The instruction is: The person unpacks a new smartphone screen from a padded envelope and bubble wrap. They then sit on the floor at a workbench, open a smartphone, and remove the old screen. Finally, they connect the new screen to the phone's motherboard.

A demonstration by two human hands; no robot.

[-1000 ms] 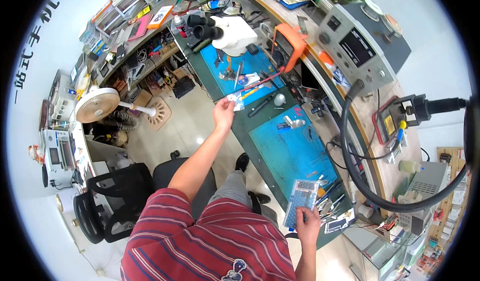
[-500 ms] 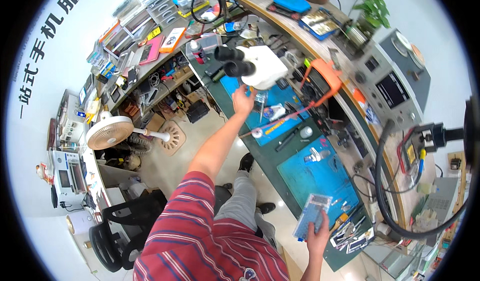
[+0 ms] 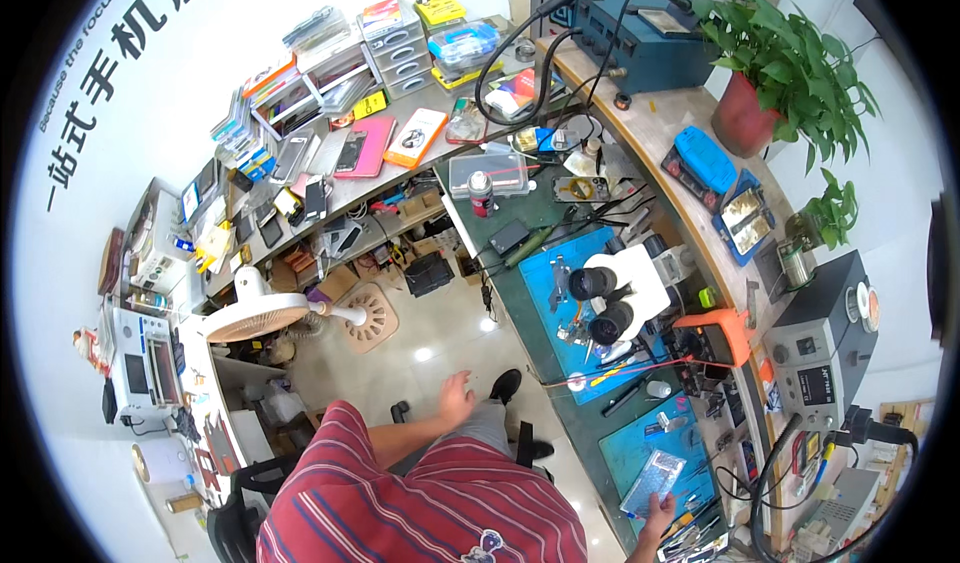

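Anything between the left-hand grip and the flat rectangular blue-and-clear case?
Nothing visible blocks the left-hand grip from the case in the right-hand grip; grey trousers and a black shoe show between, apparently lower down.

Pretty bright, white glare on the glossy floor (image 3: 455, 351), fisheye bends lines near the black rim, edges maybe kinda soft.

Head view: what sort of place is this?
Probably an electronics repair workshop: a white twin-eyepiece microscope stands among tools, with a flat blue rectangular work mat nearby and a dark rectangular phone-like device at left.
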